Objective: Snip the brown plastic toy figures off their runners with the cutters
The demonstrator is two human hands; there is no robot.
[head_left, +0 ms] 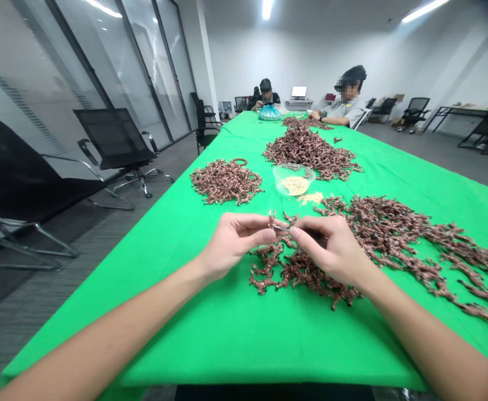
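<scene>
My left hand [238, 242] pinches a small brown animal figurine [271, 219], seemingly a deer with pale antlers, between thumb and fingers. Closed round a thin metal tool, probably tweezers [281, 228], my right hand [331, 245] brings its tip against the figurine. Most of the tool is hidden in the palm. Under and around both hands lies a loose heap of similar brown figurines [306, 273]. Just beyond them stands a clear plastic bowl [276, 181] holding tiny pale yellow pieces, some of which are spilled [312, 197] beside it.
More figurine heaps lie at left [226, 182], beyond the bowl [311, 150] and at right [394, 228] on the green tablecloth [164, 334]. Two people [350, 100] sit farther along, near a blue bag [270, 113]. Office chairs [114, 136] stand to the left.
</scene>
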